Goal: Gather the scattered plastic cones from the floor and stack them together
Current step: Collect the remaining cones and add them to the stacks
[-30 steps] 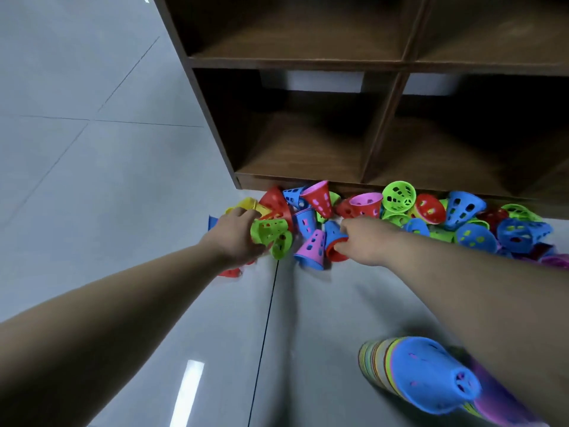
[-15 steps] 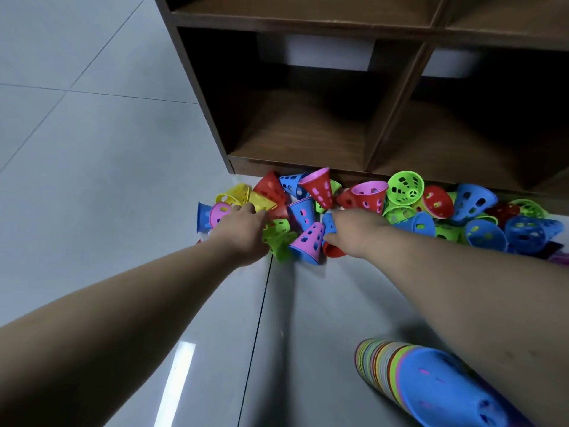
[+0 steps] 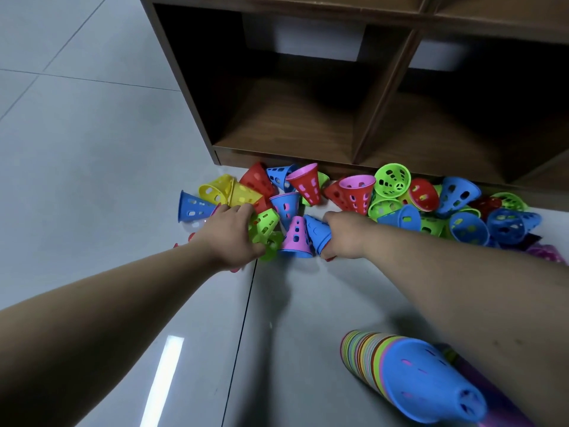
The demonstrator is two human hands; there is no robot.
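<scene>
Wooden shelf unit on the tiled floor. We see the loose cones heaped along its bottom front edge, outside its compartments. The nested stack lies on its side at the floor's near right, closest to the right arm, so we judge gathered cones travel back toward us. Left hand curls its fingers around a green cone. Right hand grips a blue cone, long axis slanting toward the shelf.

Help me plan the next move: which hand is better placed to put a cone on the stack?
Likely right. The right hand grips a blue cone, and the stack lies near that arm. The left hand, holding a green cone, is farther from it.
</scene>
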